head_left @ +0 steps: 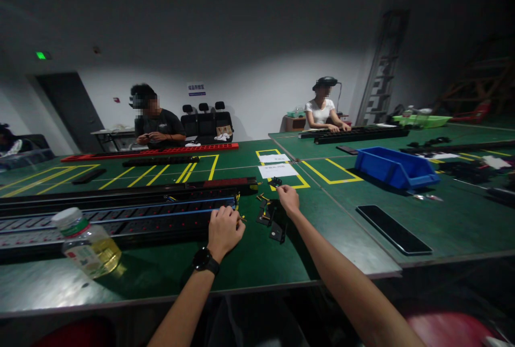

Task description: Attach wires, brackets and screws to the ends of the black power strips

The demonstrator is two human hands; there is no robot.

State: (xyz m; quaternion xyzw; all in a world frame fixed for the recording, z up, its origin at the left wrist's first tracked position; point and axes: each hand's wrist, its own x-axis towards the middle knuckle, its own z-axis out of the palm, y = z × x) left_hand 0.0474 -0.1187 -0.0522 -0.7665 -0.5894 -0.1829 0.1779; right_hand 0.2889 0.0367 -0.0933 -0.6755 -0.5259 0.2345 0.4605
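My left hand [223,230], with a black watch on its wrist, rests closed at the right end of a long black rail [120,213] with blue edges and red slots; a thin yellow bit shows by its fingers. My right hand [288,198] reaches further out, its fingers pinched on a small black part [276,181] near the white paper sheets [277,169]. Several small black parts [272,219] with yellow wires lie on the green table [249,261] between my hands.
A plastic bottle of yellow liquid [86,243] lies at my left. A blue bin [396,168] and a flat black panel [393,229] sit to the right. Two other people work at far tables with long rails, one red [153,151].
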